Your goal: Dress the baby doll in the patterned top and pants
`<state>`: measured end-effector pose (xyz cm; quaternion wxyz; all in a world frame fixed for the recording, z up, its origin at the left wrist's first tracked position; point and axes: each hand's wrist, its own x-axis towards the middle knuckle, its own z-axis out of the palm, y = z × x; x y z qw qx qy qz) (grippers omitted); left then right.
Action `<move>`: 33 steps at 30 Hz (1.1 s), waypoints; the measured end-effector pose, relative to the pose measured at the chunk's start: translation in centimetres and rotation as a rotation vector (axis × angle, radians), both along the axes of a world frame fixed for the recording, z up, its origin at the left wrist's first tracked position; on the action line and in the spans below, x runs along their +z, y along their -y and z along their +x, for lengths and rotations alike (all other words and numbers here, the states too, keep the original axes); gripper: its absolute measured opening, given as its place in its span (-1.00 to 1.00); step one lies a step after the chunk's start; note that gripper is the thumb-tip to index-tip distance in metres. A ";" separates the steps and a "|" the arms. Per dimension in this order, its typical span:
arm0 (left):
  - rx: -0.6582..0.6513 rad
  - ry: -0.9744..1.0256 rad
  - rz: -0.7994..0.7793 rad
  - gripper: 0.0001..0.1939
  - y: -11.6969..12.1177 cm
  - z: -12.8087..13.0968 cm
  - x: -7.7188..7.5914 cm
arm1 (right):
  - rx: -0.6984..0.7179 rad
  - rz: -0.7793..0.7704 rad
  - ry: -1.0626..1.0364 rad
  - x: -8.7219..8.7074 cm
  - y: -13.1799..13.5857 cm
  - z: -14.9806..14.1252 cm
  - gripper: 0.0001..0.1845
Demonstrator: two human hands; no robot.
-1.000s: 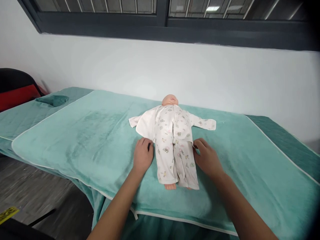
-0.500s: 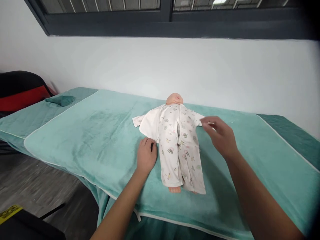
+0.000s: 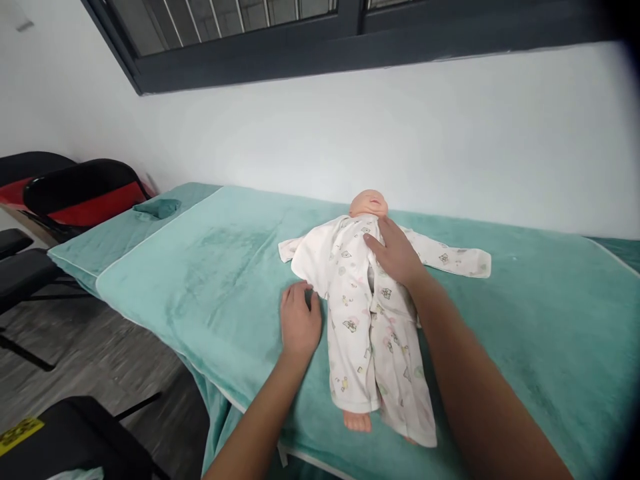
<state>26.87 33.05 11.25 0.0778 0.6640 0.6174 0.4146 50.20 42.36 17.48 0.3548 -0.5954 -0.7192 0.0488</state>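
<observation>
Our right hand (image 3: 400, 257) rests, thumb apart, on the shirt (image 3: 317, 257) of a clothed doll (image 3: 350, 317) lying face-up on a green sheet (image 3: 235, 280), our left hand (image 3: 301, 323) curls beside it, grip unclear, and a sideways drag could bunch the cloth.

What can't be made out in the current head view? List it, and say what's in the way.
All in the head view:
Shirt: chest patch hidden under the right hand.
Left hand: whether it grips the shirt, hidden by its own fingers.
Doll's head shows, but any hands are hidden in the sleeves.
One foot: mostly covered by the trousers.
Label: print too small and blurred.
Window: cut off by the top edge.
</observation>
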 end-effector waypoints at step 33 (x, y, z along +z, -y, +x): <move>-0.523 0.259 0.039 -0.71 -4.7 5.5 11.3 | 0.109 -0.053 -0.239 0.4 0.9 0.3 -0.35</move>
